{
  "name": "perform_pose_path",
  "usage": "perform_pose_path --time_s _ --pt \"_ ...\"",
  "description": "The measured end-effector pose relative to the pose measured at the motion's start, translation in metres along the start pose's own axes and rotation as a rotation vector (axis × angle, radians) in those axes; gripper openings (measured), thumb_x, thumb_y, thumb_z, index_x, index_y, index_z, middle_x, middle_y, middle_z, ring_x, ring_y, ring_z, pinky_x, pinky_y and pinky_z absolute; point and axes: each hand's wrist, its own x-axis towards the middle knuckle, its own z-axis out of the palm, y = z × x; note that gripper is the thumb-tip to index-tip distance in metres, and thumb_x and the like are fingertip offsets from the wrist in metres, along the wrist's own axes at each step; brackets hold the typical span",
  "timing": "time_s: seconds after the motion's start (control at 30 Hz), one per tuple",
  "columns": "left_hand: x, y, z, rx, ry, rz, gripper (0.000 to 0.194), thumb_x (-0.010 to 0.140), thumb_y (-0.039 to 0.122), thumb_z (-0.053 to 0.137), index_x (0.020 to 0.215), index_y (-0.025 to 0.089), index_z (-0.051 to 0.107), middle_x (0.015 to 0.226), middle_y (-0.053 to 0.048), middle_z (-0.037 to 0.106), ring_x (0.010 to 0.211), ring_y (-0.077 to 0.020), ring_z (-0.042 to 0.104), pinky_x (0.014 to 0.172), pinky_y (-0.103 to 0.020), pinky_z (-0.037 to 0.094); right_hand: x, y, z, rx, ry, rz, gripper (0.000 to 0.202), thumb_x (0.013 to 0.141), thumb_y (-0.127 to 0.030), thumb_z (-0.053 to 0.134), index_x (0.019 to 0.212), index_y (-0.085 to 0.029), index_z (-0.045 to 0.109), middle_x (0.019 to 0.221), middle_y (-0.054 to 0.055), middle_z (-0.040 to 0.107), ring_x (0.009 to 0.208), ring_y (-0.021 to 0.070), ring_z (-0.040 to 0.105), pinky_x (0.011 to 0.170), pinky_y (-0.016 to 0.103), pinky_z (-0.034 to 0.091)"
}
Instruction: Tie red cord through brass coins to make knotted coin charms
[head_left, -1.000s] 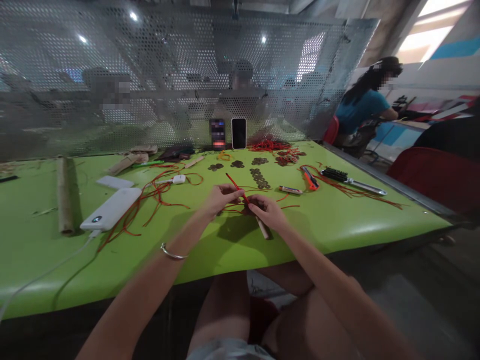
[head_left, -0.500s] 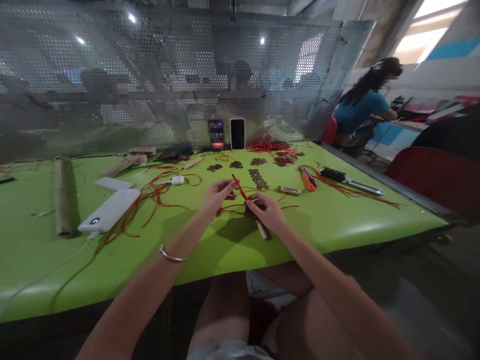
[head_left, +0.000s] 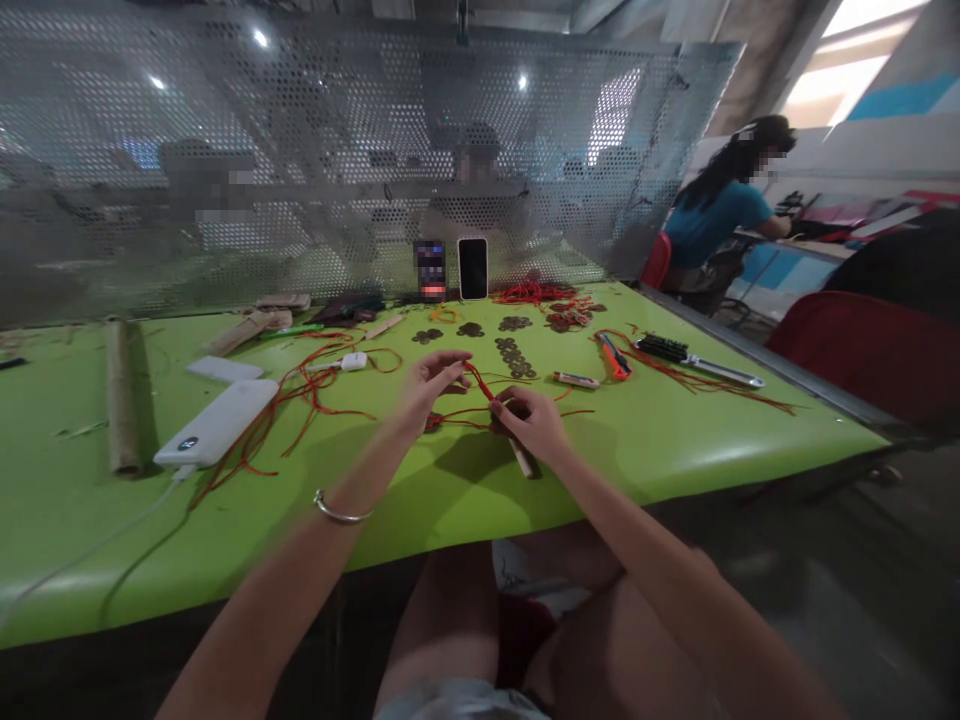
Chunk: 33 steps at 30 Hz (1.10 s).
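A red cord (head_left: 480,382) stretches between my two hands above the green table (head_left: 420,500). My left hand (head_left: 433,385) pinches its upper end, where the cord forms a small loop at the fingertips. Lower down, my right hand (head_left: 531,415) grips the cord between thumb and fingers. Beneath my right hand lies a short wooden stick (head_left: 523,458), partly hidden. Thin red strands run across the table under both hands. Just beyond them, several dark coins (head_left: 514,358) lie in a column.
A white power bank (head_left: 217,422) and tangled red cords lie left, near a brown tube (head_left: 122,400). An orange cutter (head_left: 615,357), a glue tube (head_left: 576,380) and a black brush (head_left: 664,348) are right. Two phones stand behind. A person (head_left: 716,215) sits at the far right.
The cord's upper end has opened from a straight, narrow piece into a small loop. My left hand's fingers have shifted around it; my right hand has barely moved.
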Motion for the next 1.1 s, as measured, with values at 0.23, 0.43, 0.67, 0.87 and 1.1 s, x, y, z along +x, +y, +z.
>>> perform_pose_path --time_s 0.23,0.43,0.67,0.87,1.1 --pt "0.004 -0.004 0.000 0.069 0.104 0.027 0.033 0.063 0.039 0.076 0.084 0.014 0.070 0.065 -0.002 0.067 0.057 -0.0104 0.062 0.060 -0.023 0.053 -0.001 -0.002 0.000 -0.028 0.002 -0.015 0.022 0.081 -0.041 0.058 0.081 -0.019 0.061 0.069 0.005 0.071 0.062 0.0197 0.070 0.058 0.032 0.057" --pt "0.012 -0.009 -0.007 0.110 0.206 0.024 0.036 0.057 0.041 0.080 0.077 0.013 0.071 0.064 -0.003 0.068 0.052 -0.0095 0.059 0.057 -0.023 0.053 -0.001 -0.003 0.000 -0.090 0.022 -0.068 0.020 0.081 -0.038 0.059 0.079 -0.018 0.060 0.070 0.005 0.070 0.062 0.0188 0.068 0.057 0.029 0.054" --pt "0.013 -0.012 -0.012 0.128 0.209 0.026 0.035 0.058 0.043 0.079 0.077 0.014 0.073 0.064 -0.003 0.068 0.053 -0.0104 0.059 0.058 -0.025 0.053 -0.001 -0.002 0.002 -0.113 0.001 -0.099 0.020 0.083 -0.038 0.056 0.078 -0.019 0.059 0.069 0.005 0.070 0.062 0.0184 0.068 0.058 0.029 0.054" --pt "0.010 -0.009 -0.010 0.124 0.209 0.014 0.032 0.061 0.040 0.077 0.080 0.015 0.073 0.064 -0.002 0.068 0.053 -0.0091 0.058 0.058 -0.024 0.052 -0.001 -0.002 0.002 -0.128 -0.007 -0.107 0.019 0.083 -0.037 0.057 0.078 -0.019 0.060 0.070 0.005 0.071 0.062 0.0179 0.068 0.059 0.029 0.055" --pt "0.008 -0.004 -0.008 0.090 0.215 -0.016 0.028 0.061 0.036 0.078 0.076 0.014 0.072 0.061 -0.002 0.067 0.052 -0.0099 0.059 0.058 -0.024 0.052 -0.001 -0.002 0.003 -0.118 -0.020 -0.099 0.017 0.082 -0.034 0.057 0.077 -0.018 0.060 0.069 0.005 0.071 0.061 0.0181 0.068 0.059 0.030 0.055"
